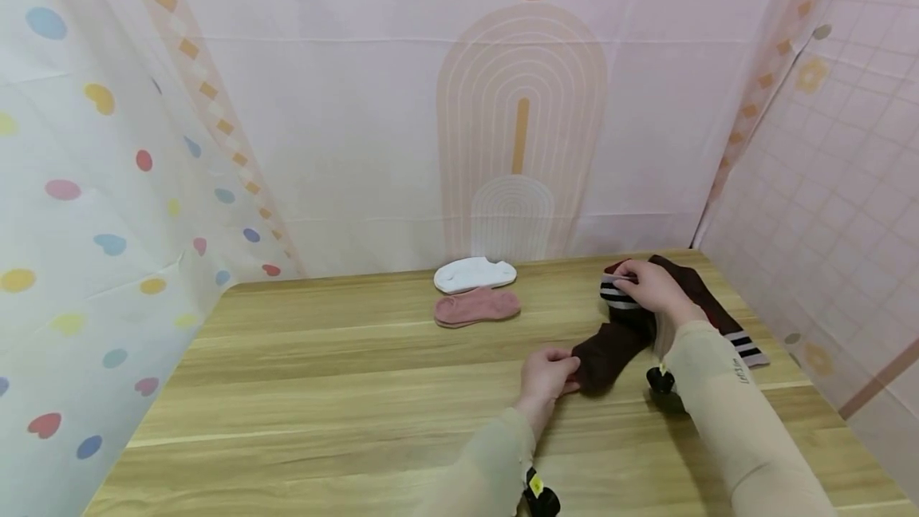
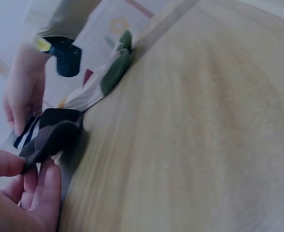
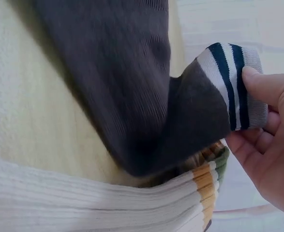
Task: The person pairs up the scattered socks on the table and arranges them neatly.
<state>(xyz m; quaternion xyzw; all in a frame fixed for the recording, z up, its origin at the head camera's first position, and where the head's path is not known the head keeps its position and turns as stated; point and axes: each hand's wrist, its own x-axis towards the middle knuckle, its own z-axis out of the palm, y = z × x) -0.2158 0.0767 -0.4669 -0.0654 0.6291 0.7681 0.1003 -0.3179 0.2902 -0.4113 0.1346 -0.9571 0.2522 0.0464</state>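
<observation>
A dark brown sock (image 1: 606, 357) is stretched between both hands near the right side of the table. My left hand (image 1: 546, 377) pinches its toe end between thumb and fingers. The right hand (image 1: 653, 290) grips the cuff (image 3: 233, 84), which has grey, white and black stripes. Between them the sock bends at the heel, as the right wrist view shows. Another dark sock (image 1: 689, 282) lies behind the right hand, its striped cuff (image 1: 747, 348) toward the right edge. Under the right wrist is a cream ribbed sock (image 3: 93, 205) with orange and green bands.
Folded white socks (image 1: 474, 274) lie at the back of the wooden table (image 1: 323, 389), with folded pink socks (image 1: 477, 307) just in front of them. Patterned cloth (image 1: 359, 142) hangs behind the table and along both sides.
</observation>
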